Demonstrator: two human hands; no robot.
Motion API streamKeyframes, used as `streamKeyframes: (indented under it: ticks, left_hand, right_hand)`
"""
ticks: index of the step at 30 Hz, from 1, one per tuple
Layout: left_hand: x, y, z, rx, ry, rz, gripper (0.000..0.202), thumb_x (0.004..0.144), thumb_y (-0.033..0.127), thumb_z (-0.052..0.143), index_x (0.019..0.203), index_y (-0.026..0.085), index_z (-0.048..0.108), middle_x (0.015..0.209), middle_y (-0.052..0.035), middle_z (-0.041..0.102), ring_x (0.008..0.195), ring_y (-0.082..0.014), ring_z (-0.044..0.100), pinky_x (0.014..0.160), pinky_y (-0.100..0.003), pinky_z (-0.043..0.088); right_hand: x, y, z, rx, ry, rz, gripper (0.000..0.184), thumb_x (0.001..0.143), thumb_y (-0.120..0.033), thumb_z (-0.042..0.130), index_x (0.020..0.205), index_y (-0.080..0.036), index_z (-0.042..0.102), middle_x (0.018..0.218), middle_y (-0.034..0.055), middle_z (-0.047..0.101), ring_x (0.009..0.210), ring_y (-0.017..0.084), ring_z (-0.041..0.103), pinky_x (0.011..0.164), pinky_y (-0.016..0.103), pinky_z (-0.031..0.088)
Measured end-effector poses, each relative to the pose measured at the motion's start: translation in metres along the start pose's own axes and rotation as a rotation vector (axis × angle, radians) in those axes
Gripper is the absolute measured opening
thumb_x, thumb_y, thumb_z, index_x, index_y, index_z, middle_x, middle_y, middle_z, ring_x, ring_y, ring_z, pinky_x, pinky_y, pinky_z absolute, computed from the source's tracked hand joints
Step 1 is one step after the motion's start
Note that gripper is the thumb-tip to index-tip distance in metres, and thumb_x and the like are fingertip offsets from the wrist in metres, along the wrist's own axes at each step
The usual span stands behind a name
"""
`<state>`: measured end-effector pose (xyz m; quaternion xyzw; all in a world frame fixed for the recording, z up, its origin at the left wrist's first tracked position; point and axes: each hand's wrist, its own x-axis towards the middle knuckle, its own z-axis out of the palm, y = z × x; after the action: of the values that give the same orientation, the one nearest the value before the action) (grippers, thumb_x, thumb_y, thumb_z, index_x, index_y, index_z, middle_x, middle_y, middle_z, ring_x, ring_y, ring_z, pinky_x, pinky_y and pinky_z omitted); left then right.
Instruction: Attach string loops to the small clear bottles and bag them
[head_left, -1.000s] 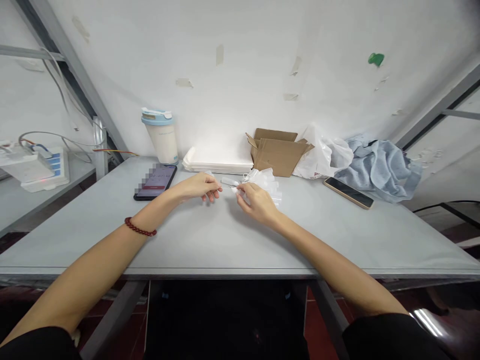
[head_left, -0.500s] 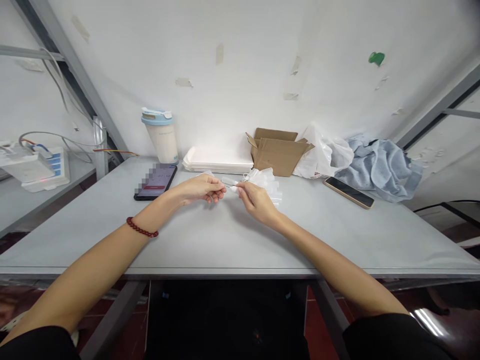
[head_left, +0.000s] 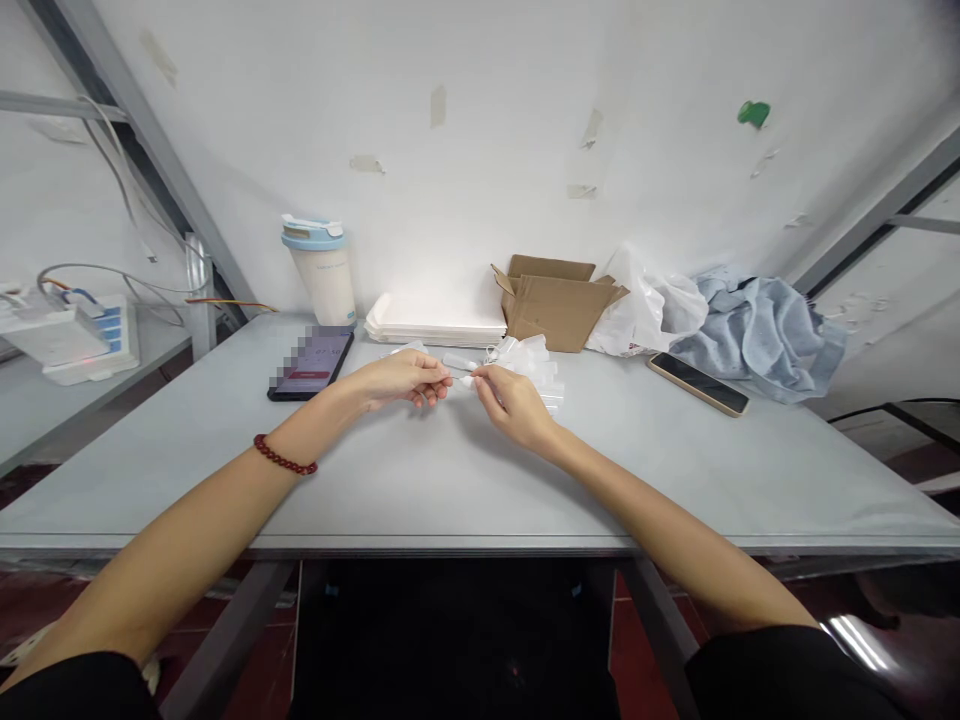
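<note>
Over the middle of the grey table [head_left: 420, 480], my left hand [head_left: 401, 378] and my right hand [head_left: 510, 402] meet fingertip to fingertip. Both are pinched on a small white piece [head_left: 465, 381] held between them. My left wrist wears a red bead bracelet [head_left: 283, 458]. Just behind my right hand lies a pile of small clear plastic bags [head_left: 534, 360]. Another small clear piece [head_left: 459, 361] rests on the table beyond the fingers.
A black phone [head_left: 313, 362] lies at the back left near a blue-lidded cup [head_left: 321, 270]. White trays [head_left: 435, 322], an open cardboard box [head_left: 555, 302], a white plastic bag [head_left: 645, 308], a blue cloth [head_left: 757, 328] and a second phone [head_left: 697, 383] line the back.
My hands have come together: the left moved right and the right moved left until their fingertips met on the small white piece. They have held still for the last half second.
</note>
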<state>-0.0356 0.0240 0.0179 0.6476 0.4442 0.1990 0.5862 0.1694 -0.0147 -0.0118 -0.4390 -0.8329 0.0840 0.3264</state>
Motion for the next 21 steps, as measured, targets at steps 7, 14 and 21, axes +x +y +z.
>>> streamKeyframes:
  ticks: [7,14,21]
  left_hand:
    - [0.0017,-0.0021,-0.0009,0.005,-0.025,0.001,0.027,0.076,0.041,0.068,0.072,0.015,0.063,0.067,-0.0022,0.061,0.058,-0.011,0.055,0.055,-0.025,0.041]
    - [-0.0001,0.0001,0.0009,0.003,-0.027,0.005,0.027,0.075,0.041,0.068,0.071,0.015,0.063,0.068,-0.0019,0.061,0.058,-0.0106,0.054,0.054,-0.025,0.04]
    - [-0.0013,0.0007,0.0011,0.006,-0.025,0.013,0.027,0.078,0.041,0.066,0.072,0.015,0.063,0.069,-0.0021,0.061,0.059,-0.0104,0.055,0.055,-0.025,0.041]
  right_hand:
    - [-0.0001,0.0004,0.0,0.013,0.012,0.015,0.025,0.094,-0.026,0.034,0.095,-0.016,0.057,0.082,0.006,0.064,0.068,0.015,0.055,0.065,0.026,0.039]
    - [0.0,-0.0001,0.0002,0.027,0.006,0.014,0.025,0.094,-0.027,0.034,0.094,-0.015,0.057,0.08,0.0057,0.063,0.066,0.015,0.054,0.063,0.025,0.038]
    - [-0.0009,-0.0008,-0.0002,0.042,0.02,0.02,0.026,0.094,-0.027,0.034,0.094,-0.015,0.057,0.083,0.007,0.064,0.069,0.016,0.056,0.064,0.026,0.039]
